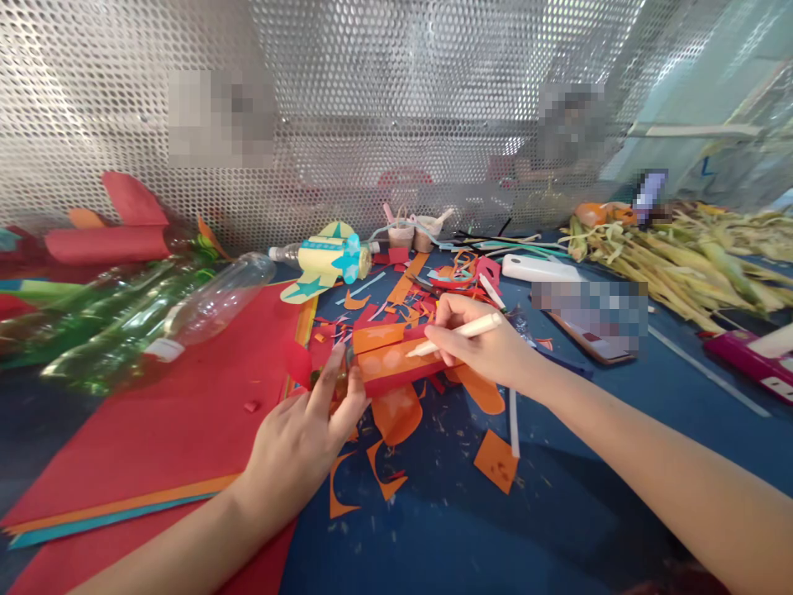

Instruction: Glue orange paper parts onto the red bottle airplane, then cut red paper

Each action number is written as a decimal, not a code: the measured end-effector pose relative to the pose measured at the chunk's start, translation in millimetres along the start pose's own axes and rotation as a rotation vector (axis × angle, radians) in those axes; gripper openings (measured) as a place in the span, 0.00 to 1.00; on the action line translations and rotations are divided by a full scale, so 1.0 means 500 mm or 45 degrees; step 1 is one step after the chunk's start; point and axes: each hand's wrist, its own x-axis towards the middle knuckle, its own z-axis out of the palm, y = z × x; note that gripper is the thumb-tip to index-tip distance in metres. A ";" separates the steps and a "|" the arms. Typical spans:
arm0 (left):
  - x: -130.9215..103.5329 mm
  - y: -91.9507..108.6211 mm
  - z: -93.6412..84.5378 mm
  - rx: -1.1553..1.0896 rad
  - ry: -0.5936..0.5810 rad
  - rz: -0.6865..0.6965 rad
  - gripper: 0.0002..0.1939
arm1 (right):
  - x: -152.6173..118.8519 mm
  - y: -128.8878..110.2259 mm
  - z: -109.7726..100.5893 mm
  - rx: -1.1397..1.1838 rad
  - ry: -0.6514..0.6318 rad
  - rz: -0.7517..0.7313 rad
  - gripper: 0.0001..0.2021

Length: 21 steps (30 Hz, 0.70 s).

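Note:
A bottle wrapped in red and orange paper (384, 360) lies in the middle of the blue table, with faint round marks on its orange strip. My right hand (474, 335) is closed around a white marker (477, 327), whose tip meets the orange strip. Fingers of my left hand (315, 421) rest spread at the bottle's left end, holding it from the near side. Below the bottle sticks out an orange paper piece (398, 413) with a pale star on it.
Red paper sheets (186, 430) cover the left side. Plastic bottles (216, 302) lie behind them, beside a yellow and blue bottle craft (328, 260). Paper scraps (377, 475) are scattered centrally. A phone (595, 330), a white glue gun (538, 268) and dried husks (681, 264) are right.

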 end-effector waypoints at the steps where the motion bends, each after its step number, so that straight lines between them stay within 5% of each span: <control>1: 0.001 0.000 0.000 0.070 0.032 0.042 0.18 | 0.000 0.000 0.000 0.005 0.002 -0.001 0.11; 4: 0.003 0.000 -0.002 0.252 0.111 0.139 0.17 | 0.000 0.000 0.000 -0.008 0.014 0.002 0.11; 21: 0.000 -0.001 0.000 0.214 0.055 0.102 0.17 | 0.001 -0.007 -0.001 -0.009 0.046 -0.052 0.11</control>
